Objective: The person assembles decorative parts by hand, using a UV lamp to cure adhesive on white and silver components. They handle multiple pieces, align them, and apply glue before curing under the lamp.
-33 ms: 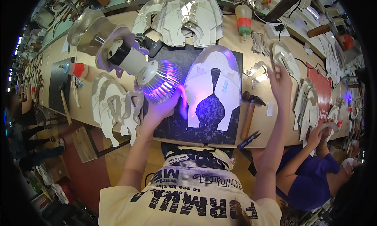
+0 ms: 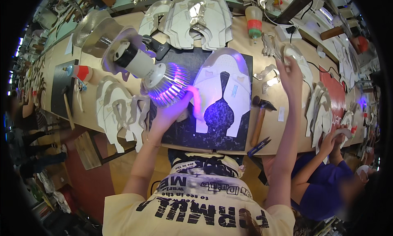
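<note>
A flat white shoe upper [image 2: 239,92] with a silver toe lies on a dark speckled board [image 2: 180,138]. Beside its left edge is my left hand [image 2: 174,111], a lit finger stretched along the edge. A lamp head with metal fins [image 2: 168,86] hides the rest of that hand's fingers and throws violet light. My right hand [image 2: 290,74] reaches over the right side of the table, fingers apart, close to small silver strips [image 2: 270,45] and another silver-toed upper [image 2: 301,57]. Nothing clear shows between its fingers.
A hammer [image 2: 258,125] and blue-handled snips [image 2: 258,147] lie right of the board. Stacked uppers [image 2: 221,23] stand behind it, more uppers [image 2: 107,113] at left. A red-banded bottle [image 2: 254,23] stands far right. At the right, a co-worker in purple [image 2: 317,187] handles a piece.
My right hand has moved slightly farther away, up toward the silver strips. The left finger has shifted a little right over the upper's edge. The upper stays in place.
</note>
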A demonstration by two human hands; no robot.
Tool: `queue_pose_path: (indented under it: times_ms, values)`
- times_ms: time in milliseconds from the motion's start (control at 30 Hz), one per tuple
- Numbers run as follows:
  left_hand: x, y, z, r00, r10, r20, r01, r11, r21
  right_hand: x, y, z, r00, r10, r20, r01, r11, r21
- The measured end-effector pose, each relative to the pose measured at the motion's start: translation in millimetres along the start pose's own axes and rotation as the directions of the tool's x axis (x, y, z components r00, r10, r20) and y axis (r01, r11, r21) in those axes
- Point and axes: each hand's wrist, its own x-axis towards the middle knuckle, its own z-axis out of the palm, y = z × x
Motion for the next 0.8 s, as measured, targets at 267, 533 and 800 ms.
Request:
queue_pose_path:
  times_ms: [267,533,800]
  values:
    - [9.0,-3.1,17.3,0.999,0.047,-0.004,-0.046,0.988,0.145,176.5,-37.9,123.4,0.986,0.098,0.138,-0.013,0.858,-0.513]
    - [-7.0,-3.7,3.4,0.967,0.115,-0.226,-0.140,0.985,-0.097,171.2,-0.5,71.8,0.921,0.167,0.352,-0.369,0.664,0.650]
    - [-90.3,63.6,-41.2,0.923,0.210,-0.321,-0.067,0.913,0.403,-11.8,1.7,-20.2,0.951,-0.175,0.256,-0.220,0.204,0.954]
